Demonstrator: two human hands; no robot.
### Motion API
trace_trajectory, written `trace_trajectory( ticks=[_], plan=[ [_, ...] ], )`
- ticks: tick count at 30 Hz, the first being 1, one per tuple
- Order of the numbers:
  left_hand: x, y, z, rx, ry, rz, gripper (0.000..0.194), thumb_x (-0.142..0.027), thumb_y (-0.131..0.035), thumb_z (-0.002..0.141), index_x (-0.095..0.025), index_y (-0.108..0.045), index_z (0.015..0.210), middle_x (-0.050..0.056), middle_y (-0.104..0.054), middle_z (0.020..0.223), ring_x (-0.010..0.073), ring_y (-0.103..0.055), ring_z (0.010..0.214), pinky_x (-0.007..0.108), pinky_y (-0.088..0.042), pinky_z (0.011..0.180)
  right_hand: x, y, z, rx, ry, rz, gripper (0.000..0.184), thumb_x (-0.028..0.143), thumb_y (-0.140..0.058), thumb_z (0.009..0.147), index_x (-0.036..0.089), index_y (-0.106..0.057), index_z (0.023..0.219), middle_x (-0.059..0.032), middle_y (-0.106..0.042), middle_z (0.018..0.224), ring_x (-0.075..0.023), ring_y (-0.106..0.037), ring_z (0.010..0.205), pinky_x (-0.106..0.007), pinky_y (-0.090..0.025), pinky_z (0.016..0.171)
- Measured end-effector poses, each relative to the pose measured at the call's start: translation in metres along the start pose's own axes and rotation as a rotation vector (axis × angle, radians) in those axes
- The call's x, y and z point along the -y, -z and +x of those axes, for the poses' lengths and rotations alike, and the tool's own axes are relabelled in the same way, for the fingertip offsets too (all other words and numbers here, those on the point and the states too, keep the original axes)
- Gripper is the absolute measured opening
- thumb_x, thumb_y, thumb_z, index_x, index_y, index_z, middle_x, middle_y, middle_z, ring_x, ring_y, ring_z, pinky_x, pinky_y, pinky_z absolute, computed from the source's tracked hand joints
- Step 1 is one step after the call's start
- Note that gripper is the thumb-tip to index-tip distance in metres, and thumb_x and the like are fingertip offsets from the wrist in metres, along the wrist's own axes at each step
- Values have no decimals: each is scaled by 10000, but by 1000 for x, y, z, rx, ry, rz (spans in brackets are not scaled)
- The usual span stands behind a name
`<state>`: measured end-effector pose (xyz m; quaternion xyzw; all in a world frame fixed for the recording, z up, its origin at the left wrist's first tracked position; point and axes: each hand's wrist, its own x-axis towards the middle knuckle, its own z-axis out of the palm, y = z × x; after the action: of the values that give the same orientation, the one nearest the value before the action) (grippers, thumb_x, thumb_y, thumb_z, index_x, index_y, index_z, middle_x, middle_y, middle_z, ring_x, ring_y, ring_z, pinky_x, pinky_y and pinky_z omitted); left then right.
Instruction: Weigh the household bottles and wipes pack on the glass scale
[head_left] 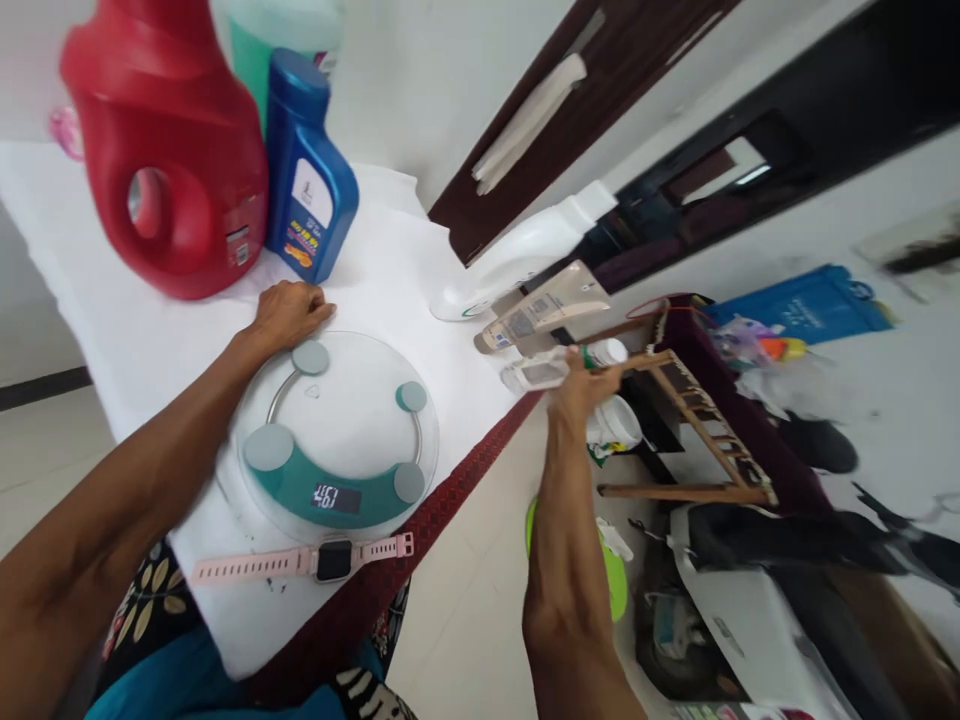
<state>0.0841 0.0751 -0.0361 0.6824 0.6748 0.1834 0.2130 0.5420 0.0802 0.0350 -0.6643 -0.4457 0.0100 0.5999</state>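
A round glass bathroom scale with green trim and a lit display lies on the white cloth. Just beyond its upper left rim, my left hand rests on the cloth, fingers curled together with nothing visible in them. My right hand is wrapped around a small clear bottle with a white cap at the table's right edge. Next to that bottle stand a beige squeeze tube and a white bottle. A pink-strapped smartwatch lies along the near side of the scale.
A big red jug, a blue bottle and a green-tinted container stand at the back left. To the right, a white tub, a wooden frame and a bright green item are beyond the table edge.
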Motion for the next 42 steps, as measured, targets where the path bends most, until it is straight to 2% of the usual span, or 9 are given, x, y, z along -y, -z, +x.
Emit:
trace_trajectory(
  ticks=[5, 11, 17, 23, 28, 32, 35, 39, 42],
  plan=[
    [-2, -3, -1, -9, -4, -45, 357, -421, -572, 1012, -160, -814, 1042, 154, -792, 1081, 361, -701, 1120, 455, -496, 994, 66, 36, -57, 50, 84, 249, 315, 344, -878, 701, 322, -670, 936, -59, -756, 1101, -308, -748, 1148, -527, -561, 1147],
    [2, -5, 1, -25, -2, -84, 320, -412, -595, 1019, -154, -785, 1020, 142, -757, 1062, 313, -660, 1088, 436, -477, 1010, 142, 20, -138, 496, 31, 452, 378, 406, -874, 767, 277, -732, 1092, -35, -785, 1123, -262, -762, 1146, -580, -550, 1173],
    [2, -5, 1, -14, -13, -94, 318, -396, -586, 1023, -144, -779, 1031, 144, -731, 1024, 320, -639, 1113, 436, -471, 1028, 157, -10, -198, 827, 75, 502, 509, 507, -921, 841, 307, -722, 1265, -47, -805, 1218, -287, -741, 1225, -517, -597, 1111],
    [4, -7, 1, -27, -43, -101, 309, -388, -595, 1001, -152, -793, 976, 135, -747, 964, 326, -666, 1059, 433, -489, 993, 165, -10, -212, 896, 91, 450, 607, 522, -927, 858, 308, -692, 1375, -64, -790, 1328, -282, -732, 1264, -520, -589, 1161],
    [7, -9, 4, -33, -42, -63, 328, -423, -601, 997, -162, -799, 981, 142, -790, 1006, 339, -705, 1053, 422, -506, 946, 157, -2, -212, 824, 61, 474, 894, 678, -934, 782, 300, -606, 1523, -124, -683, 1530, -326, -621, 1477, -548, -539, 1224],
    [8, -9, 5, -40, -35, -58, 325, -442, -605, 999, -185, -802, 967, 133, -808, 1017, 340, -724, 1055, 413, -512, 920, 114, 6, -221, 477, -155, 417, 591, 696, -729, 960, 229, -685, 1320, -106, -787, 1214, -261, -750, 1181, -446, -631, 969],
    [6, -8, 3, -36, -39, -53, 317, -439, -600, 1002, -197, -800, 955, 122, -815, 999, 330, -735, 1033, 403, -512, 899, 63, 14, -231, 215, -337, 253, 555, 709, -767, 876, 192, -709, 1070, -54, -759, 929, -211, -727, 901, -354, -592, 768],
    [4, -7, 0, -30, -37, -41, 322, -436, -585, 1009, -195, -785, 934, 120, -818, 996, 323, -743, 1013, 391, -501, 857, 22, 22, -234, 202, -472, 215, 589, 745, -799, 756, 197, -677, 935, -6, -704, 789, -162, -643, 729, -320, -539, 699],
    [4, -7, 0, -36, -29, -44, 318, -433, -583, 1007, -197, -774, 912, 117, -815, 979, 320, -743, 991, 388, -490, 832, 37, 24, -229, 280, -421, 226, 581, 714, -814, 780, 201, -687, 1024, -53, -755, 920, -222, -720, 886, -379, -595, 788]
  ],
)
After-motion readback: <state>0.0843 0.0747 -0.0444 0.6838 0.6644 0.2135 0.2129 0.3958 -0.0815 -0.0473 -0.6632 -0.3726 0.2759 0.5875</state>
